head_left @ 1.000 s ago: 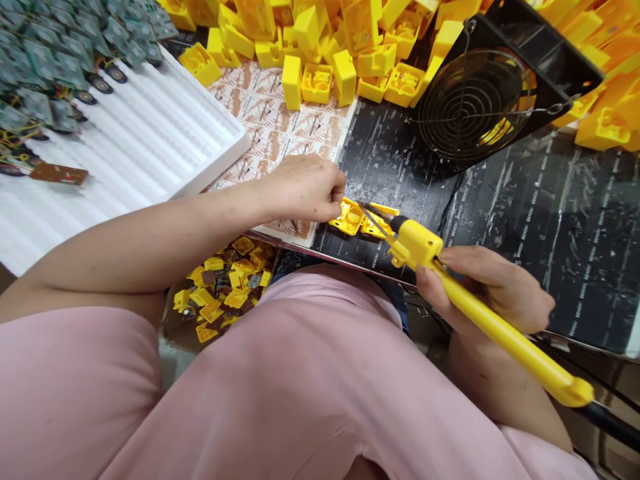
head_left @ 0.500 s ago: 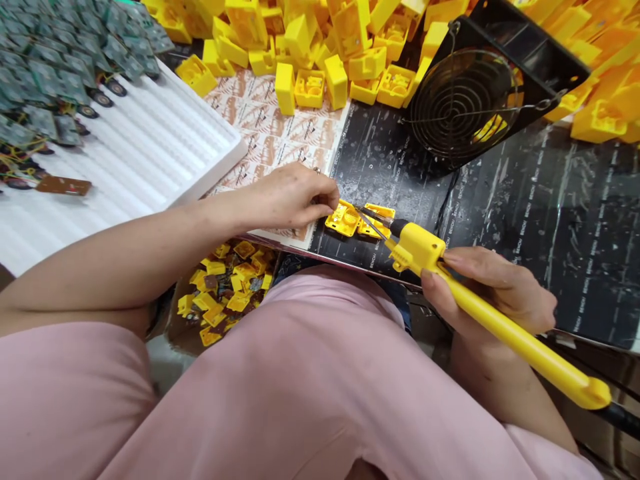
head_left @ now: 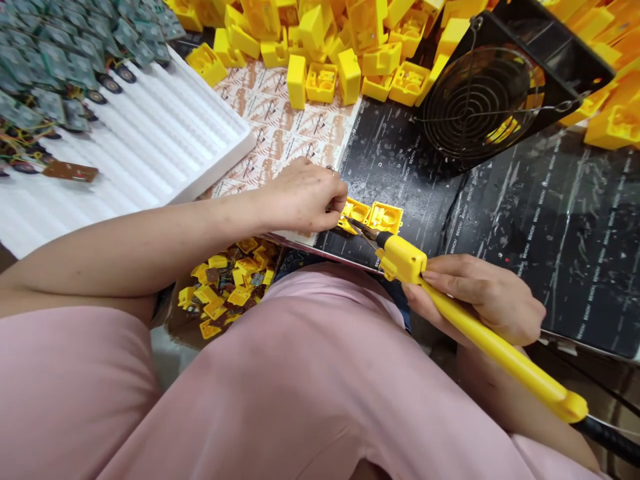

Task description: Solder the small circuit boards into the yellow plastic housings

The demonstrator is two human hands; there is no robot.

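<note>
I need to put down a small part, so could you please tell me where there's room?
The widest patch is the black mat between the fan and right hand, bar small specks. Another is the patterned sheet between the foam tray and mat. Yellow cases crowd the far side.

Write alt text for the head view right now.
A person's right hand holds a yellow soldering iron, tip at an open yellow casing by the left hand; a second casing lies alongside on the black worktop. Behind are heaped yellow casings and a black fan.
</note>
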